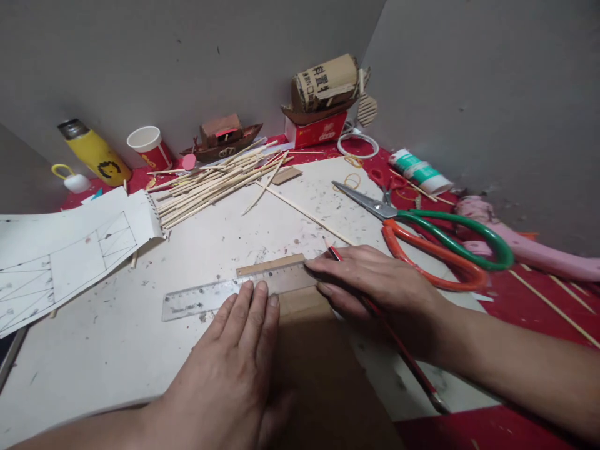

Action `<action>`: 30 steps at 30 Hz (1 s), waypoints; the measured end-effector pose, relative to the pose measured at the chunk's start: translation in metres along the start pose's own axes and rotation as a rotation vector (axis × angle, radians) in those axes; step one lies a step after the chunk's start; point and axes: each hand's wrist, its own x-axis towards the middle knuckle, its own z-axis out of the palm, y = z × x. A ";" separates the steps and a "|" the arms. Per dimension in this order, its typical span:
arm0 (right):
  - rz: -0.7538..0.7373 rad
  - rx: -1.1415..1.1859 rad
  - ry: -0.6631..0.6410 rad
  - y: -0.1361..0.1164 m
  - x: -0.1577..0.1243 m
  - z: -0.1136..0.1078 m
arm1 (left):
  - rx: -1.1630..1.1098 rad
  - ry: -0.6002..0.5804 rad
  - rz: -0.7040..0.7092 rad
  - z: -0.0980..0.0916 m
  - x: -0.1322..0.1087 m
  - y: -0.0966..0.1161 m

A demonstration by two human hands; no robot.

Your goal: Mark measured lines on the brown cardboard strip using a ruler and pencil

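Observation:
My left hand (234, 356) lies flat with fingers stretched out, pressing on a clear plastic ruler (197, 303) and on a brown cardboard sheet (323, 375). The ruler lies across the cardboard's far edge. My right hand (375, 281) rests on the ruler's right end with fingers extended. A red pencil (403, 356) lies under this hand, its tip showing near the fingers; whether the hand grips it I cannot make out.
A white board (94, 350) covers the red table. On it lie a pile of thin wooden sticks (215, 178), a drawn paper plan (60, 256) and large scissors (435, 240). Behind stand a yellow flask (96, 153), a red cup (150, 147), model boats (225, 137), a glue bottle (419, 172).

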 end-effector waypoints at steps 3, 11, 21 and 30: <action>0.006 0.000 -0.010 -0.001 0.000 0.000 | 0.016 0.011 0.021 -0.001 0.002 -0.001; 0.117 0.049 0.021 -0.002 0.003 0.000 | 0.102 0.059 0.069 -0.001 0.008 -0.005; 0.286 0.150 0.080 0.000 0.004 0.000 | 0.141 0.064 0.119 -0.001 0.009 -0.008; 0.311 0.167 0.078 -0.001 0.006 -0.001 | 0.146 0.067 0.126 -0.003 0.011 -0.009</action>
